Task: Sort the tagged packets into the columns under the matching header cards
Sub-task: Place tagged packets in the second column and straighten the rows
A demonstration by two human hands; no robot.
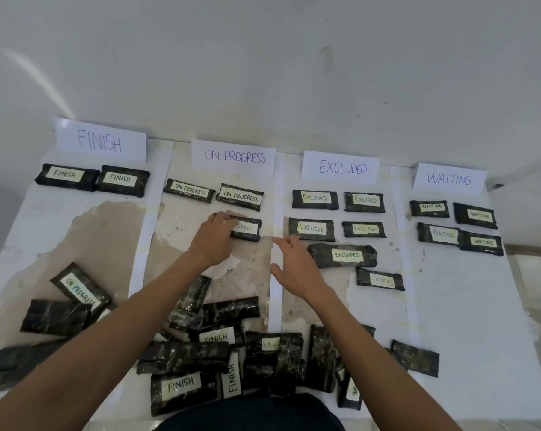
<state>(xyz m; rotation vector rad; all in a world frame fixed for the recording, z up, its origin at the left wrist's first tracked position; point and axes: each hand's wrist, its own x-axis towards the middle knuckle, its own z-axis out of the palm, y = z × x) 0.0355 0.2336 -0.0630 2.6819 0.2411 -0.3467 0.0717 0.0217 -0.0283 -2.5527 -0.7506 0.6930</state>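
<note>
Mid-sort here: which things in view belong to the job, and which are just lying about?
Job: FINISH card, ON PROGRESS card, EXCLUDED card, WAITING card; ON PROGRESS packet held by left hand; unsorted packet pile; paper divider strips.
Lying about: stained tabletop; white wall.

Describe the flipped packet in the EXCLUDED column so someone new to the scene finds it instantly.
Find the EXCLUDED header card, third from the left of the four. Follow its column toward the person to the lowest placed packet, just below and right of the larger packet. Unlike its neighbours, its label reads upside down.
</note>
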